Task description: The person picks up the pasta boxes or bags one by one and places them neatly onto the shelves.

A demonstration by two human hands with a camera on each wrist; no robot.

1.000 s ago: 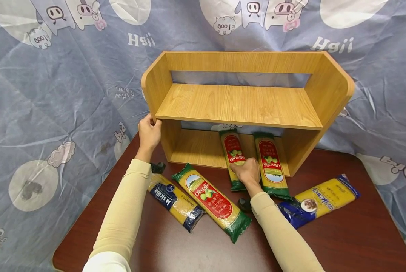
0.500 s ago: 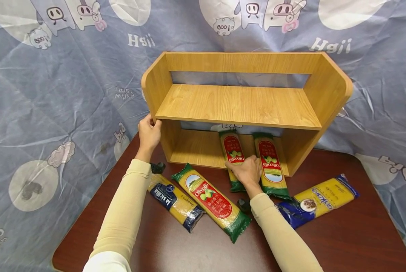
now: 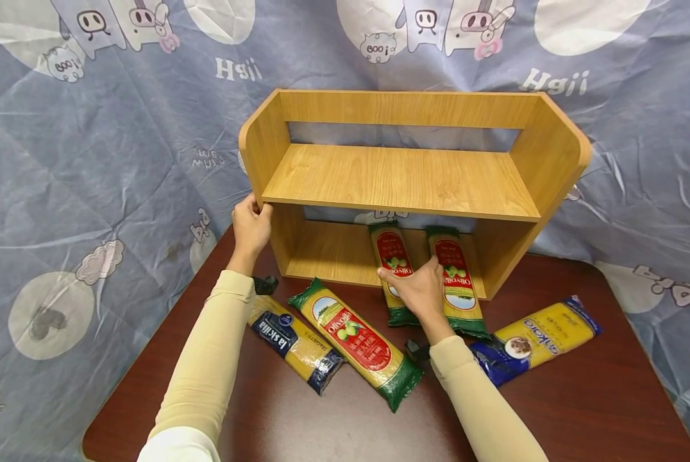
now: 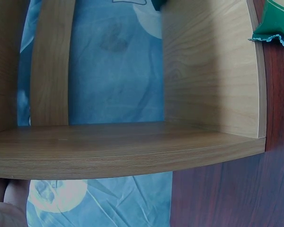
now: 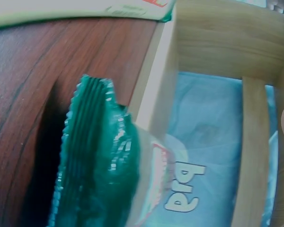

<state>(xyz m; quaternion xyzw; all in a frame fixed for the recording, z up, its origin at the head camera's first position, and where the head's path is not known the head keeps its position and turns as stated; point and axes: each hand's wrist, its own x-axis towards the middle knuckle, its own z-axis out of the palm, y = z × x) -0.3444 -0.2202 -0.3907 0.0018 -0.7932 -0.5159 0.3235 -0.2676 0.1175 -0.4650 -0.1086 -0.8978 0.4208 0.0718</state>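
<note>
My left hand (image 3: 251, 226) grips the front edge of the left side panel of a wooden shelf (image 3: 391, 176), thumb at the front; its fingers (image 4: 14, 201) show at that panel in the left wrist view. My right hand (image 3: 420, 292) is spread, thumb out to the left, over two green-ended Olivoilà spaghetti packs in the lower compartment. Under the thumb lies the left pack (image 3: 392, 247), and the fingers overlap the right pack (image 3: 463, 301). Both packs stick out past the shelf's front. In the right wrist view, a crimped green pack end (image 5: 94, 161) looms close.
On the dark red table (image 3: 345, 430), in front of the shelf, lie another Olivoilà pack (image 3: 356, 333) and a la Sicilia spaghetti pack (image 3: 293, 346), both slanted. An Ankara pasta pack (image 3: 538, 340) lies at the right. A printed blue cloth (image 3: 120, 192) hangs behind.
My right hand has come off the left Olivoilà pack, with thumb and fingers spreading apart and the fingers shifting over the right pack. The left hand keeps its grip on the shelf.
</note>
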